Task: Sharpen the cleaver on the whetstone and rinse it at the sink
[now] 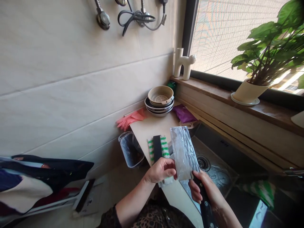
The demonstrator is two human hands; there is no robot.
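Note:
A wet cleaver [184, 152] is held up over the counter's edge beside the sink, its broad blade pointing away from me. My right hand [206, 185] is closed around its black handle, with the thumb up by the base of the blade. At the blade's left edge, my left hand [162, 170] is curled, its fingertips touching the metal and partly hidden by it. Just beyond the left hand, a long dark block [157, 147], like a sharpening stone, lies on a green-and-white striped cloth [165, 147].
Right of the counter [142, 125] is a steel sink [218, 167] with a drain and another striped cloth [266, 191]. Stacked bowls [159, 112] with a beige colander [161, 94], pink gloves [130, 119] and a purple packet [185, 113] sit behind. A lined bin [129, 152] stands left.

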